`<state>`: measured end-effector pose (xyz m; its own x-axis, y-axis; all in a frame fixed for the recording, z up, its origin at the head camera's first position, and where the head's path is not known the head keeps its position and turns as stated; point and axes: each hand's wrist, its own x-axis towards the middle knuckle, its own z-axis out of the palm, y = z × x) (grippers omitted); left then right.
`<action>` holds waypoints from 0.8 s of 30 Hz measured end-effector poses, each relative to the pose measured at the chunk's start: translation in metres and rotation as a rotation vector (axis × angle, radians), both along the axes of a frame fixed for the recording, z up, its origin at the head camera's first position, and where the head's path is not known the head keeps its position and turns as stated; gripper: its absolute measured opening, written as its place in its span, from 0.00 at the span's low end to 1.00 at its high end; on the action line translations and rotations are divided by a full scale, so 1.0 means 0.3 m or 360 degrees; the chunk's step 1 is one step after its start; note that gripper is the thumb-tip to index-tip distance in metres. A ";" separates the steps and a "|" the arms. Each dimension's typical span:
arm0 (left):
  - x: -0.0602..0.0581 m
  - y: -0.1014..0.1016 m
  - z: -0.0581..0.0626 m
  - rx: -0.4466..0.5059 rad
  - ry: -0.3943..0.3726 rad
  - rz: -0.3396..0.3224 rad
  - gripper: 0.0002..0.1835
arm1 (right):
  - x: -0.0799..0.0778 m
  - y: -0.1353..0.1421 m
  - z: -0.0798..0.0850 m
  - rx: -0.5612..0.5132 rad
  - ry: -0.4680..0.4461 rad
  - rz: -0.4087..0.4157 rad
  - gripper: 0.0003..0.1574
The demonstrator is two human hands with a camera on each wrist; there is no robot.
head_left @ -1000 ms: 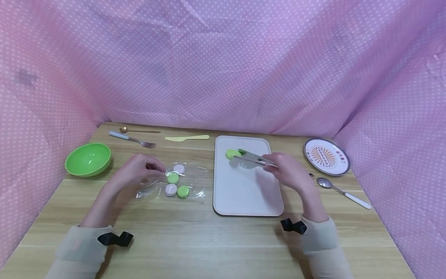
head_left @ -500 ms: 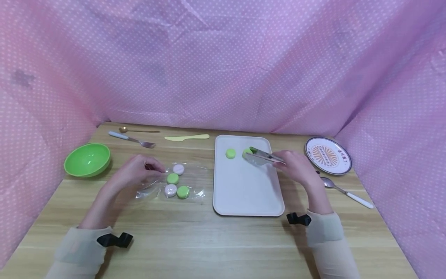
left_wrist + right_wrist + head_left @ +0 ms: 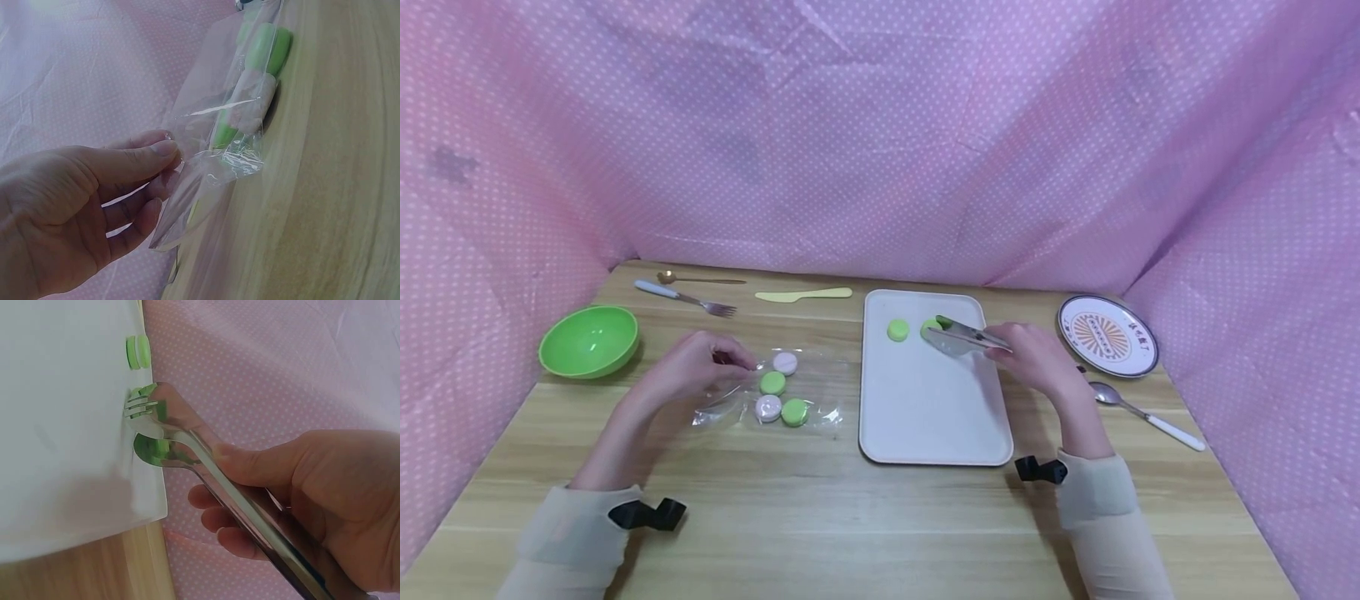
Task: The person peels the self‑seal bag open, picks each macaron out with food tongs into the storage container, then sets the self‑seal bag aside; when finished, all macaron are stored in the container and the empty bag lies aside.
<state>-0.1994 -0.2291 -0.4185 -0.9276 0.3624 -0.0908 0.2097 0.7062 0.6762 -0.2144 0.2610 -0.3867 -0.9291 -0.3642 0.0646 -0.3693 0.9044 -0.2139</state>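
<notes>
- The white tray lies on the wooden surface, its far edge near to the surface's back edge.
- The right hand, at the tray's right edge, holds metal tongs with its fingers curled around them.
- The tips of the tongs stand at both sides of one green cookie, at the tray's far end; whether they press it, I cannot tell.
- A second green cookie is just to its left, near the tray's left edge.
- The tray's middle and near part show white face up to the rim.
- To the left of the tray, the left hand pinches the left edge of a clear bag between thumb and finger.
- Two green and two pale cookies are within this bag; a narrow strip of wood separates it from the tray.
- Between the tray and the near side, wood extends widely.
- A plate and a spoon lie right of the tray, beyond the right hand.
- A yellow knife lies just left of the tray's far end.
</notes>
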 end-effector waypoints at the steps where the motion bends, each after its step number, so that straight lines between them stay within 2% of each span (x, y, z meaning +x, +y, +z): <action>1: 0.000 0.000 0.000 -0.0001 -0.0003 -0.0001 0.08 | 0.000 0.000 -0.001 0.0003 -0.0002 0.0000 0.16; 24: 0.002 -0.001 0.005 -0.0009 0.0004 -0.0011 0.08 | 0.000 -0.005 0.012 0.0030 -0.0040 0.0000 0.17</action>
